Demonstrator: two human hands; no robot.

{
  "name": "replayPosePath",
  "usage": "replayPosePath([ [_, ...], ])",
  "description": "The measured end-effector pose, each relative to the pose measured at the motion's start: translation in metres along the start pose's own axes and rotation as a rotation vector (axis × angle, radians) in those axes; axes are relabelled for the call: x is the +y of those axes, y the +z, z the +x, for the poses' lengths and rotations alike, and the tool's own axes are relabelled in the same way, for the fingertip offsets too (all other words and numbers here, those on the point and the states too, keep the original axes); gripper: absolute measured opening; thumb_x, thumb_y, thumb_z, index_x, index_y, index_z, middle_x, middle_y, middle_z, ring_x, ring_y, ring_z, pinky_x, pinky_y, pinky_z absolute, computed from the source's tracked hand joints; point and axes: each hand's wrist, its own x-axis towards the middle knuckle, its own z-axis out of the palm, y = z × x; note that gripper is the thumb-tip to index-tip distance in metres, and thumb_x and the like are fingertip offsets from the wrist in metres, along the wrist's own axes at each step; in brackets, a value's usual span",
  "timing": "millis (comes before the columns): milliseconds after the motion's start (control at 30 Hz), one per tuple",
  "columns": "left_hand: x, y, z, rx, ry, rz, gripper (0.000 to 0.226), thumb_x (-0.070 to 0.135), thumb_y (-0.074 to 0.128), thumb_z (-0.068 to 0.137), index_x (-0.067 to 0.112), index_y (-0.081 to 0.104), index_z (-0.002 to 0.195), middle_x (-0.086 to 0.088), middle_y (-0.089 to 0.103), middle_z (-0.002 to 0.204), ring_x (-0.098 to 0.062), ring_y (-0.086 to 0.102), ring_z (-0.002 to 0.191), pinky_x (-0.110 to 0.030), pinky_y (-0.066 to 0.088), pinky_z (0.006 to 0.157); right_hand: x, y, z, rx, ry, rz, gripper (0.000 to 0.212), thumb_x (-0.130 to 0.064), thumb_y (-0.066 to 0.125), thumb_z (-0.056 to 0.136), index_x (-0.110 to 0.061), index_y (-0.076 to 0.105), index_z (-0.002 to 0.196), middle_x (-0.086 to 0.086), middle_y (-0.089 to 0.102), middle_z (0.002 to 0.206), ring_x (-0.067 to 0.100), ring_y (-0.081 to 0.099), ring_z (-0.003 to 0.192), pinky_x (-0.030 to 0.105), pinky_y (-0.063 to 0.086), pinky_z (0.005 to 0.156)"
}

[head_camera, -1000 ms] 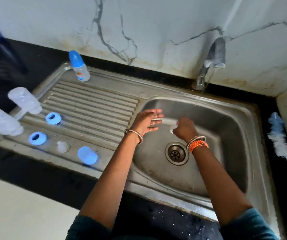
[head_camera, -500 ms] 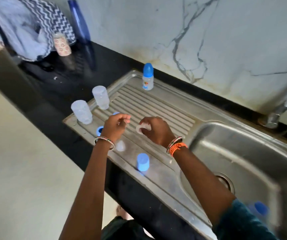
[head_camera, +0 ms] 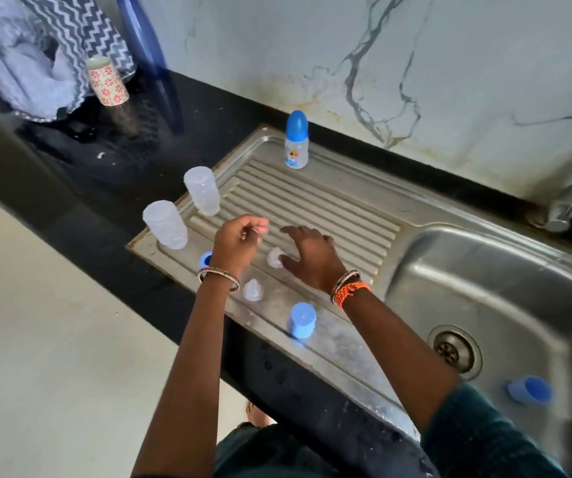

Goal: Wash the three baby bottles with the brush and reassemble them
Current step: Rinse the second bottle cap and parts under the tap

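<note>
Over the ribbed drainboard (head_camera: 312,201) both hands hover; the right hand (head_camera: 312,258) spreads its fingers open, a clear teat (head_camera: 274,257) lying just at its 9 o'clock beside the thumb; the left hand (head_camera: 238,244) curls its fingers loosely, and whether it pinches anything I cannot tell; a second teat (head_camera: 253,290) lies at its 5 o'clock; two clear bottles (head_camera: 165,224) stand upside down at 10 o'clock; a capped bottle (head_camera: 296,141) stands at 12.

Single head view, from above the counter's (head_camera: 112,188) front edge, facing forward and down, close over the drainboard (head_camera: 312,208), wall behind
</note>
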Motion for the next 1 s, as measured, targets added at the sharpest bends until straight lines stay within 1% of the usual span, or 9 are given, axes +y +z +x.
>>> replayPosePath([
  [133, 0.019, 0.054, -0.005, -0.115, 0.077, -0.031, 0.027, -0.006, 0.043, 0.09, 0.003, 0.066, 0.1, -0.001, 0.067, 0.085, 0.004, 0.063, 0.069, -0.005, 0.043, 0.059, 0.045, -0.034, -0.043, 0.234, 0.116, 0.163, 0.044, -0.023, 0.059, 0.086, -0.019, 0.051, 0.128, 0.004, 0.063, 0.117, 0.024, 0.058, 0.11, 0.042, 0.043, 0.093],
  [267, 0.037, 0.135, -0.023, -0.317, 0.173, -0.064, 0.02, 0.006, 0.05, 0.088, 0.018, 0.066, 0.091, 0.001, 0.068, 0.085, 0.01, 0.062, 0.069, -0.008, 0.045, 0.06, 0.127, -0.058, -0.123, 0.299, 0.402, 0.233, 0.034, -0.014, 0.059, 0.082, -0.015, 0.06, 0.116, 0.006, 0.068, 0.104, 0.028, 0.063, 0.098, 0.041, 0.049, 0.087],
  [367, 0.05, 0.208, -0.053, -0.482, 0.182, -0.118, 0.019, -0.003, 0.05, 0.091, 0.009, 0.065, 0.094, -0.004, 0.067, 0.085, 0.009, 0.062, 0.063, -0.007, 0.043, 0.056, 0.187, -0.065, -0.188, 0.285, 0.642, 0.205, 0.029, -0.01, 0.057, 0.08, -0.014, 0.066, 0.107, 0.007, 0.069, 0.099, 0.029, 0.062, 0.096, 0.039, 0.049, 0.087],
  [533, 0.047, 0.323, -0.112, -0.856, 0.081, 0.002, 0.023, -0.011, 0.041, 0.091, -0.007, 0.063, 0.098, -0.006, 0.065, 0.083, 0.009, 0.06, 0.056, -0.007, 0.041, 0.049, 0.266, -0.064, -0.273, 0.13, 0.942, 0.158, 0.029, -0.013, 0.058, 0.078, -0.016, 0.067, 0.105, 0.009, 0.067, 0.11, 0.03, 0.062, 0.105, 0.037, 0.049, 0.091],
  [700, 0.036, 0.382, -0.134, -0.967, -0.01, 0.144, 0.025, -0.008, 0.042, 0.09, -0.004, 0.066, 0.097, -0.011, 0.067, 0.087, -0.002, 0.06, 0.064, -0.006, 0.039, 0.046, 0.302, -0.039, -0.305, -0.197, 1.012, 0.087, 0.029, -0.021, 0.057, 0.086, -0.017, 0.058, 0.115, 0.007, 0.063, 0.112, 0.033, 0.047, 0.12, 0.039, 0.043, 0.098],
  [800, 0.027, 0.39, -0.129, -0.972, -0.051, 0.176, 0.024, -0.006, 0.044, 0.09, 0.001, 0.067, 0.095, -0.01, 0.067, 0.088, -0.005, 0.059, 0.067, -0.005, 0.039, 0.046, 0.31, -0.032, -0.303, -0.26, 0.995, 0.115, 0.038, -0.018, 0.056, 0.09, -0.016, 0.052, 0.128, 0.007, 0.057, 0.114, 0.032, 0.043, 0.125, 0.047, 0.03, 0.11],
  [900, 0.02, 0.393, -0.116, -0.922, -0.022, 0.201, 0.023, -0.001, 0.046, 0.092, 0.01, 0.065, 0.1, -0.008, 0.066, 0.096, -0.009, 0.057, 0.073, -0.015, 0.044, 0.051, 0.319, -0.041, -0.284, -0.07, 0.954, 0.154, 0.041, -0.019, 0.058, 0.09, -0.015, 0.055, 0.131, 0.009, 0.054, 0.133, 0.027, 0.049, 0.125, 0.04, 0.033, 0.108],
  [933, 0.021, 0.395, -0.11, -0.89, 0.003, 0.184, 0.022, 0.003, 0.048, 0.093, 0.01, 0.064, 0.105, -0.007, 0.066, 0.1, -0.009, 0.055, 0.078, -0.02, 0.047, 0.058, 0.321, -0.047, -0.27, 0.085, 0.914, 0.239, 0.037, -0.02, 0.061, 0.09, -0.01, 0.06, 0.126, 0.012, 0.059, 0.128, 0.026, 0.055, 0.118, 0.034, 0.039, 0.099],
  [1000, 0.036, 0.397, -0.101, -0.829, 0.016, 0.088, 0.022, 0.014, 0.047, 0.098, 0.012, 0.059, 0.116, -0.002, 0.062, 0.1, -0.006, 0.052, 0.079, -0.023, 0.047, 0.065, 0.312, -0.073, -0.24, 0.418, 0.8, 0.453, 0.02, -0.022, 0.065, 0.09, -0.003, 0.07, 0.092, 0.013, 0.068, 0.086, 0.016, 0.06, 0.08, 0.029, 0.041, 0.068],
])
